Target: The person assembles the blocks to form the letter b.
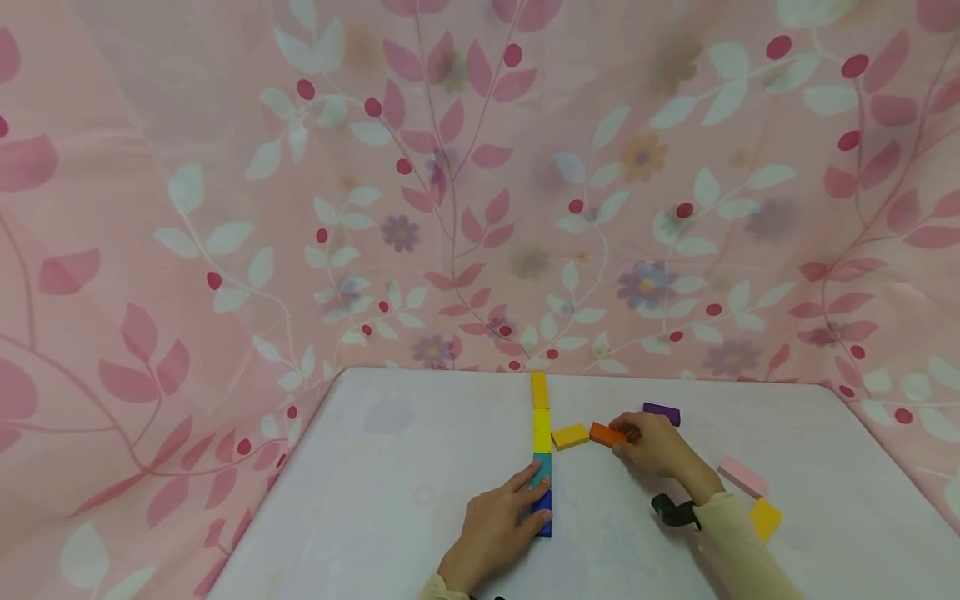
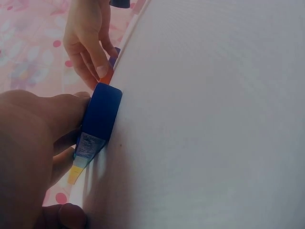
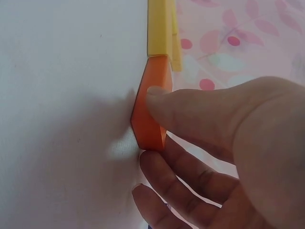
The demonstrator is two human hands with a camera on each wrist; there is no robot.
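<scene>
On the white table a row of blocks runs away from me: a blue block [image 1: 547, 502] nearest, then a teal block [image 1: 541, 461], a yellow block [image 1: 542, 430] and an orange-yellow block [image 1: 540, 390] at the far end. My left hand [image 1: 493, 527] rests on the teal and blue blocks with its fingers spread. To the right of the row, my right hand [image 1: 660, 447] pinches an orange block [image 3: 151, 114] between thumb and fingers. That block lies on the table, its end meeting a yellow-orange block [image 1: 570, 437] that angles off the row.
Behind my right hand lies a purple block [image 1: 662, 412]. A pink block [image 1: 743, 477] and a yellow piece [image 1: 766, 518] are beside my right forearm. A pink floral cloth [image 1: 480, 183] hangs beyond the table's [image 1: 360, 467] far edge.
</scene>
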